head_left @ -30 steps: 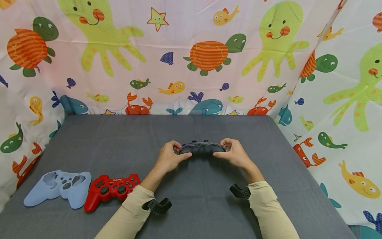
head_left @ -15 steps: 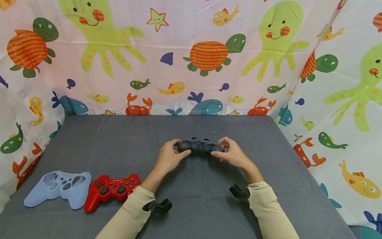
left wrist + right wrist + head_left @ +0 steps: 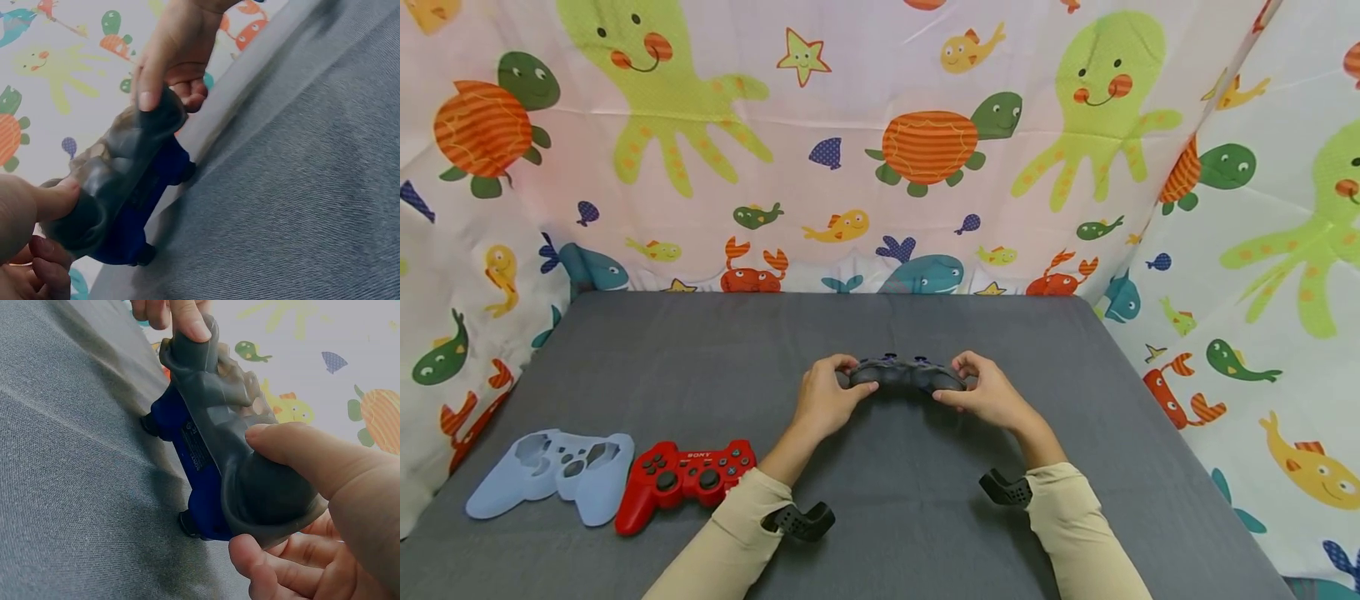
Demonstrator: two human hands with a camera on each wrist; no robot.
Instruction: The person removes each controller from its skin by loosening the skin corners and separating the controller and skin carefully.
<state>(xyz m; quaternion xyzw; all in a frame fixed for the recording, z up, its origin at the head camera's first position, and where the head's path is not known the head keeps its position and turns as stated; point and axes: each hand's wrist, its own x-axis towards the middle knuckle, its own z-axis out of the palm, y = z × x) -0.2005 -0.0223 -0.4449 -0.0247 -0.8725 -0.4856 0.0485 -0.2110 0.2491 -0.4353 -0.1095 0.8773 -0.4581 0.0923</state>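
Fingers of my left hand [image 3: 829, 398] and right hand [image 3: 992, 390] clamped on dark-grey rubbery sleeve [image 3: 225, 428] partly covering blue plastic controller [image 3: 206, 503], over grey cloth-covered desk [image 3: 925, 533], nearer right edge than left. Judgement: press both thumbs evenly.

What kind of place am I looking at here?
Probably a makeshift tabletop filming area: printed sea-animal fabric hangs behind and beside a grey cloth-covered table, where a red game controller lies.
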